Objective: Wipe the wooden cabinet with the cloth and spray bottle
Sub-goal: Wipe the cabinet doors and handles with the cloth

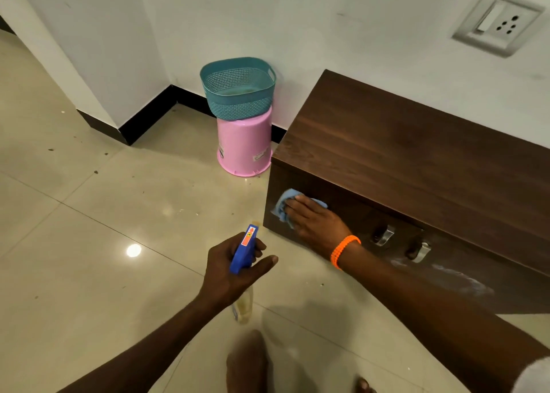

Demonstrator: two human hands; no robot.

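Observation:
A low dark wooden cabinet (pixel 416 142) stands against the white wall on the right. My right hand (pixel 315 218), with an orange bead bracelet at the wrist, presses a light blue cloth (pixel 282 203) flat against the left end of the cabinet's front face. My left hand (pixel 232 269) holds a spray bottle (pixel 245 248) with a blue trigger head, out over the floor left of the cabinet; its clear body hangs below my fist. White streaks show lower on the cabinet front, to the right.
Two metal handles (pixel 384 235) stick out of the cabinet front. A teal basket (pixel 238 87) sits on an upturned pink bucket (pixel 244 145) in the corner left of the cabinet. A wall socket (pixel 500 21) is above. My bare foot (pixel 247 363) stands on the glossy tiled floor.

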